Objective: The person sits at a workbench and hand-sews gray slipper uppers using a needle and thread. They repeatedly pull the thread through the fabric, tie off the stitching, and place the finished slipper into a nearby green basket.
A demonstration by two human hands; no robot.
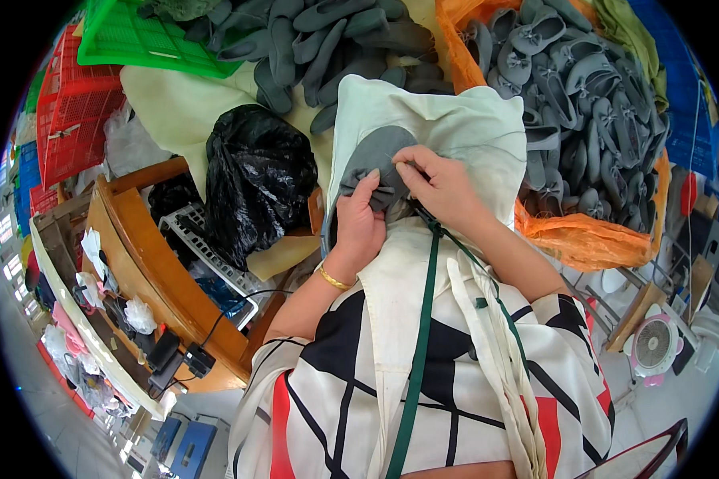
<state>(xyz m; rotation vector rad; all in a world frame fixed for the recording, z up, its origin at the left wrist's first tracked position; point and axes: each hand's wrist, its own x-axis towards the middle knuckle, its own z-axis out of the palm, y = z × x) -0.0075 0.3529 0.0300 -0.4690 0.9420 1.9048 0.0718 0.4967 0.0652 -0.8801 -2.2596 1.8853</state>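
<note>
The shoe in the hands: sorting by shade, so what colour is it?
Plain grey shoe, with a grey bow, seen in the head view.

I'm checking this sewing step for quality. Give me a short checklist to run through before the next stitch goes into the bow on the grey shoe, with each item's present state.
1. Left hand pinches the bow against the grey shoe: ok.
2. Right hand fingertips meet at the bow, as if holding a needle: ok; the needle itself is too small to see: cannot tell.
3. Shoe rests on the cream cloth over the lap: ok.
4. Thread free of tangles: cannot tell.
5. Finished shoes with bows sit in the orange sack within reach at right: ok.
6. Plain grey shoes piled ahead: ok.
</note>
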